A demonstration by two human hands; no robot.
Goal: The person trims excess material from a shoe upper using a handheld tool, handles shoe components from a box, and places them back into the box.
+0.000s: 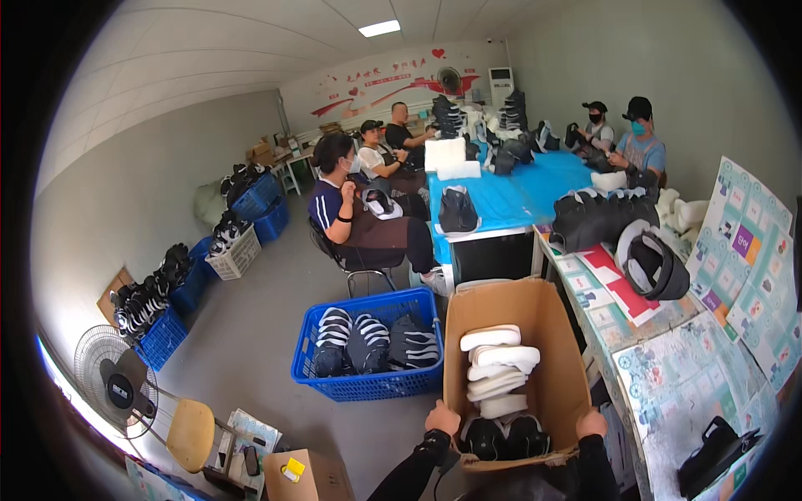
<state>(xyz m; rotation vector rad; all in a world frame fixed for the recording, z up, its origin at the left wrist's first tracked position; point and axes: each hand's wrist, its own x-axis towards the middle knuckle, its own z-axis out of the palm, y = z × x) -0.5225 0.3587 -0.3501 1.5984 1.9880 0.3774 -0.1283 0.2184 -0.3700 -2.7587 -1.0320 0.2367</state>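
My left hand (441, 417) grips the near left edge of an open brown cardboard box (551, 334) on the floor in front of me. My right hand (590, 423) grips its near right edge. Both forearms wear black sleeves. Inside the box lies a stack of white shoe soles (499, 367), and below them two black shoe parts (501, 434).
A blue crate (368, 386) of black-and-white shoes stands left of the box. A patterned table (668, 367) with a black shoe (656, 265) is at right. Several seated people work around a blue-covered table (510, 200). More crates line the left wall; a fan (113, 380) and stool (190, 432) stand near left.
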